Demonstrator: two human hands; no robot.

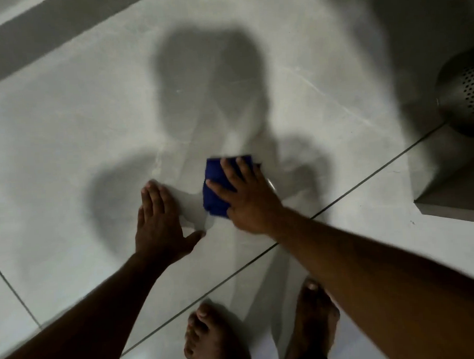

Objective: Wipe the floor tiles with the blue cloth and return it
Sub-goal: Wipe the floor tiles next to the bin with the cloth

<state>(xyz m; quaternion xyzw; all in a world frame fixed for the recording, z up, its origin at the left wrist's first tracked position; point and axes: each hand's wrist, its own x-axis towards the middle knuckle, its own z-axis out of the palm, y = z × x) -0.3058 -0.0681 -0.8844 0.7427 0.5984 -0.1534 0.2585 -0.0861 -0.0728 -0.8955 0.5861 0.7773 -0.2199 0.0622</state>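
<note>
Two bare hands are on the floor in the head view, both reaching forward from a person bent low over pale grey tiles (65, 138). Right hand (249, 197): flat, palm down, fingers spread and extended, pressed on top of the cloth (214, 192). It does not grip the cloth; the fingers lie across it rather than curl around it. The cloth is deep blue, folded into a rough block, lying on the large tile in front of the feet. Its left and near edges show beside the hand; its far edge shows past the fingertips. The rest is covered by the palm.

Left hand (157, 220): flat, palm down, fingers extended and close together, thumb out to the side. It rests directly on the tile, holds nothing, and sits just beside the cloth without touching it.

Both forearms enter from the lower corners. Two bare feet (210, 340) stand on the nearer tile, behind a dark grout line (366, 181) that runs diagonally under the right wrist. The person's shadow falls across the tile beyond the hands.

At the right edge, a metal bin (465, 93) with a perforated wall stands well apart from the cloth. A grey band (42, 33) runs along the far left.
</note>
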